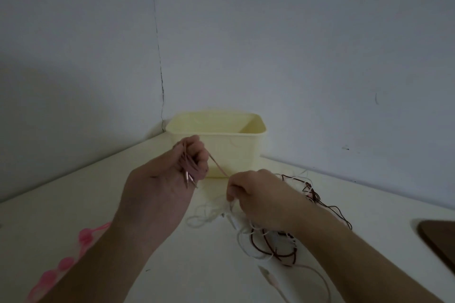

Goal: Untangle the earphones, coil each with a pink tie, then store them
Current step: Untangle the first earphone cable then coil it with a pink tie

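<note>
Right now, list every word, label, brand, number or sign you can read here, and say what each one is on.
None can be read.
The yellow plastic bin shows only faint curved marks on its front, too dim to tell as writing.
The pink ties, the tangled earphone cables and the wall carry no visible text.

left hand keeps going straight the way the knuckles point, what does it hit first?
Most likely the yellow bin. The left hand, gripping the coiled pink earphone cable, points up-frame toward the bin's near wall. They overlap in the image, so the gap is unclear.
</note>
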Demonstrator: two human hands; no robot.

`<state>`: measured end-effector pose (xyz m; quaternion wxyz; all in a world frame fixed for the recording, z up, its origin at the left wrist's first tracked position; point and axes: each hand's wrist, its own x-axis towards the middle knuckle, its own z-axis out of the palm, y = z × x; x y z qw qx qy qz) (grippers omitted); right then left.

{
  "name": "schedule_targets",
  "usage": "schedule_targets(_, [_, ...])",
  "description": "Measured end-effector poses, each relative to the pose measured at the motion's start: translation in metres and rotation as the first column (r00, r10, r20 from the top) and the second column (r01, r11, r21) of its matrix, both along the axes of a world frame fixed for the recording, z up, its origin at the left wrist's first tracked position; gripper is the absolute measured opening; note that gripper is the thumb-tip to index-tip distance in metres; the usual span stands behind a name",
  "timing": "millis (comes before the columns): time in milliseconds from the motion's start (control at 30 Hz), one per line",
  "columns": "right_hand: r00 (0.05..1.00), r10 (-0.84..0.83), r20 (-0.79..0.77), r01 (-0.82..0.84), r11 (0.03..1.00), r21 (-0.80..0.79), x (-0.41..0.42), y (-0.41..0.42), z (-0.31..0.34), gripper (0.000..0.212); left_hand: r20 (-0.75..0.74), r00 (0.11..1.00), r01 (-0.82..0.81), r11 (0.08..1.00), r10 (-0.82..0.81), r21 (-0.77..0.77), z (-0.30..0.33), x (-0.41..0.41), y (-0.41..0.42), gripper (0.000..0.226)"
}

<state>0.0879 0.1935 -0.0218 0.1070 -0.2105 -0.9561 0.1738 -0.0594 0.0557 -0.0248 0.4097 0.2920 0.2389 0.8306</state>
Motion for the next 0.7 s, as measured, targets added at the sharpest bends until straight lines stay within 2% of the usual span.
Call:
schedule_targets(100, [0.995, 0.078, 0.069, -0.083, 0.994, 0.071, -0.005, -0.016, -0.009, 0.019, 0.068, 0.995, -0.068, 0.997, 0.070, -0.028, -0.006, -0.006, 0.009, 0.036])
schedule_targets(167, [0.987, 0.135, 0.087, -0.144, 0.985, 0.100, -0.007, -0.026, -0.010, 0.023, -0.043, 0.990, -0.136, 0.987, 0.133, -0.091, -0.008, 0.000, 0.011, 0.032])
schedule_targets(200, [0.984, 0.160, 0.073, -0.167, 0.981, 0.099, -0.007, -0.030, -0.008, 0.019, -0.152, 0.971, -0.207, 0.969, 0.186, -0.136, -0.009, 0.004, 0.011, 0.027])
schedule_targets(233, [0.983, 0.179, 0.044, -0.183, 0.979, 0.089, -0.007, -0.032, -0.005, 0.014, -0.303, 0.922, -0.304, 0.936, 0.242, -0.176, -0.013, 0.007, 0.012, 0.023])
schedule_targets(267, [0.983, 0.186, 0.003, -0.185, 0.979, 0.080, -0.006, -0.031, -0.001, 0.013, -0.482, 0.833, -0.405, 0.892, 0.270, -0.201, -0.017, 0.008, 0.011, 0.020])
schedule_targets(333, [0.983, 0.165, -0.087, -0.159, 0.985, 0.068, -0.004, -0.027, 0.008, 0.016, -0.764, 0.607, -0.553, 0.807, 0.218, -0.209, -0.025, 0.009, 0.008, 0.020])
schedule_targets(400, [0.976, 0.121, -0.181, -0.119, 0.993, 0.021, 0.000, -0.019, 0.014, 0.020, -0.890, 0.443, -0.580, 0.791, 0.109, -0.192, -0.029, 0.012, 0.004, 0.030])
schedule_targets(433, [0.972, 0.103, -0.213, -0.107, 0.994, -0.008, 0.003, -0.015, 0.017, 0.020, -0.904, 0.422, -0.555, 0.806, 0.060, -0.206, -0.027, 0.014, 0.002, 0.034])
schedule_targets(533, [0.972, 0.066, -0.226, -0.082, 0.995, -0.058, 0.009, -0.005, 0.020, 0.012, -0.859, 0.511, -0.470, 0.829, -0.024, -0.303, -0.020, 0.019, 0.000, 0.044])
schedule_targets(633, [0.974, 0.046, -0.220, -0.071, 0.992, -0.107, 0.010, 0.000, 0.021, 0.016, -0.806, 0.590, -0.445, 0.816, -0.043, -0.369, -0.015, 0.016, -0.002, 0.038])
schedule_targets(700, [0.968, 0.053, -0.247, -0.097, 0.981, -0.170, 0.008, 0.000, 0.021, 0.020, -0.748, 0.664, -0.392, 0.838, -0.028, -0.379, -0.013, 0.014, -0.004, 0.034])
